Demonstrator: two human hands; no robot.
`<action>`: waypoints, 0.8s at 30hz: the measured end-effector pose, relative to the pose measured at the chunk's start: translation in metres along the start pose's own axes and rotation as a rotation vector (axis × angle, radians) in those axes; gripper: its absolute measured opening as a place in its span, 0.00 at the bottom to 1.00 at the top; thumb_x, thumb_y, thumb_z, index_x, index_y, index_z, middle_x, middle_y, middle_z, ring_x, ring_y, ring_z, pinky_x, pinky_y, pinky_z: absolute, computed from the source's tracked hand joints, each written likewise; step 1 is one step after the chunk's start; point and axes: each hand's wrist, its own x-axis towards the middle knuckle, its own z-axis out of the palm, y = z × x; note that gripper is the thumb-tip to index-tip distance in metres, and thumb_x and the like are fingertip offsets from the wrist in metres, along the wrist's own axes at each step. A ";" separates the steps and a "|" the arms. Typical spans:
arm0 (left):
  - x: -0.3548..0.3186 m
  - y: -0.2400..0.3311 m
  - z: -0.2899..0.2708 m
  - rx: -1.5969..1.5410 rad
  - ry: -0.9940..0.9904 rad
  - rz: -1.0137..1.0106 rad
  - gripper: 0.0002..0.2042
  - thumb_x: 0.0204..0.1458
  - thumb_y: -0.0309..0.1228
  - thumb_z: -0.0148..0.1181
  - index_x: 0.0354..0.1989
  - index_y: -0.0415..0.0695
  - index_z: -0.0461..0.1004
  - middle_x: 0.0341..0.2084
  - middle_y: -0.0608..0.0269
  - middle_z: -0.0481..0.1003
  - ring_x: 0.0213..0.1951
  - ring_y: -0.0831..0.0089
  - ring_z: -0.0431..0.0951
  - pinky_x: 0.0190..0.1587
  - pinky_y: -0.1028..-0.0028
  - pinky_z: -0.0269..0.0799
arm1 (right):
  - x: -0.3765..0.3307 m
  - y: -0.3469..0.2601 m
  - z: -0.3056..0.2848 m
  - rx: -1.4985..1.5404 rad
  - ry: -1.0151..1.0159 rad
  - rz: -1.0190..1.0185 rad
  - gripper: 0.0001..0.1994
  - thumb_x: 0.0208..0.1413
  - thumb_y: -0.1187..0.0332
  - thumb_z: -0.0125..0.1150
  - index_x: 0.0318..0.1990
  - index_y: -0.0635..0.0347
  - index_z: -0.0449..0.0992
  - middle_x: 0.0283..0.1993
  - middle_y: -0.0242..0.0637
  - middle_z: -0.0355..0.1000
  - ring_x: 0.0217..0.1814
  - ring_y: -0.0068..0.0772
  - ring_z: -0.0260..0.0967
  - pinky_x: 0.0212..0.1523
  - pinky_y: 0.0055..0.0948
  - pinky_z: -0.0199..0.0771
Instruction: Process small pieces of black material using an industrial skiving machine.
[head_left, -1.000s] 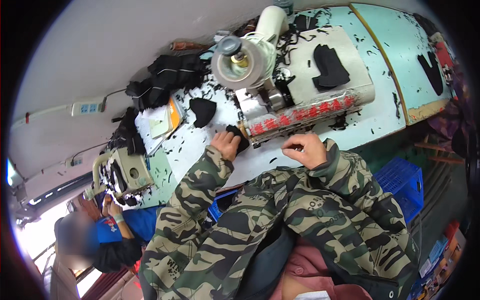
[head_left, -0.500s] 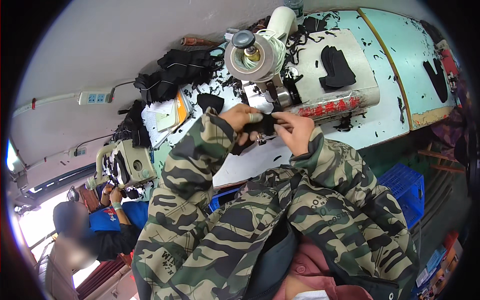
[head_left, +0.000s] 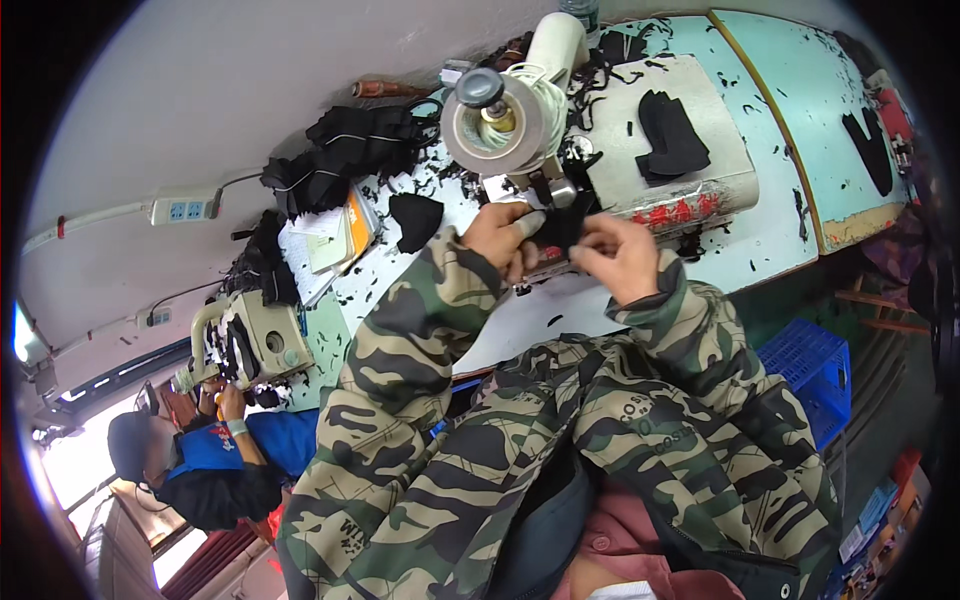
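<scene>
In the middle of the frame, the left hand (head_left: 503,242) pinches a soft black cloth piece (head_left: 566,226) by the pale metal machine (head_left: 613,162). The right hand (head_left: 622,262) is blurry; I can't tell its grip. Crooked pulling could bunch the cloth.

Blue crate (head_left: 803,362) at right; power strip (head_left: 186,209) (a white one) at left.

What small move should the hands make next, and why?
Probably ease the black cloth gently toward the machine, keeping it flat: it lies close to the machine's head, with the left hand at one side and the right hand at the other, seemingly placed to guide it.
</scene>
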 end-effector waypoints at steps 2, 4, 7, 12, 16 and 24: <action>-0.003 -0.005 -0.007 0.023 -0.026 0.069 0.12 0.57 0.32 0.44 0.40 0.35 0.68 0.11 0.61 0.68 0.04 0.78 0.60 0.06 0.80 0.50 | 0.003 0.001 0.010 0.171 0.010 0.064 0.16 0.43 0.65 0.63 0.37 0.67 0.72 0.25 0.43 0.73 0.27 0.32 0.73 0.30 0.27 0.71; -0.001 -0.004 0.000 0.061 0.027 0.075 0.12 0.57 0.31 0.44 0.38 0.34 0.69 0.10 0.61 0.67 0.03 0.78 0.60 0.06 0.79 0.51 | 0.005 -0.012 0.000 -0.032 0.062 0.008 0.16 0.43 0.63 0.62 0.35 0.66 0.73 0.25 0.44 0.73 0.26 0.33 0.72 0.30 0.28 0.70; 0.002 -0.003 0.006 0.179 0.101 0.109 0.11 0.56 0.30 0.45 0.36 0.34 0.69 0.09 0.61 0.67 0.03 0.78 0.60 0.06 0.79 0.52 | 0.018 -0.018 -0.010 -0.337 0.135 -0.061 0.15 0.44 0.60 0.61 0.32 0.66 0.74 0.24 0.45 0.72 0.26 0.36 0.72 0.29 0.30 0.70; 0.008 -0.024 -0.018 0.078 0.332 0.355 0.08 0.54 0.28 0.45 0.31 0.40 0.71 0.11 0.61 0.68 0.08 0.75 0.66 0.10 0.77 0.57 | 0.001 -0.015 -0.016 -0.140 0.204 -0.078 0.13 0.42 0.63 0.63 0.31 0.65 0.75 0.25 0.43 0.73 0.30 0.34 0.72 0.34 0.29 0.70; -0.002 -0.146 -0.082 1.152 0.496 0.290 0.11 0.46 0.36 0.58 0.31 0.43 0.71 0.22 0.51 0.74 0.28 0.52 0.75 0.31 0.62 0.71 | 0.024 -0.059 -0.086 -0.641 0.737 -0.653 0.11 0.43 0.72 0.62 0.37 0.60 0.74 0.37 0.38 0.71 0.37 0.37 0.68 0.40 0.33 0.67; -0.007 -0.117 -0.059 1.414 0.240 0.274 0.08 0.44 0.33 0.57 0.32 0.47 0.72 0.25 0.56 0.75 0.33 0.56 0.75 0.36 0.61 0.70 | -0.016 -0.040 -0.048 -0.536 0.199 -0.394 0.12 0.37 0.66 0.64 0.32 0.58 0.75 0.40 0.39 0.70 0.40 0.43 0.67 0.41 0.38 0.65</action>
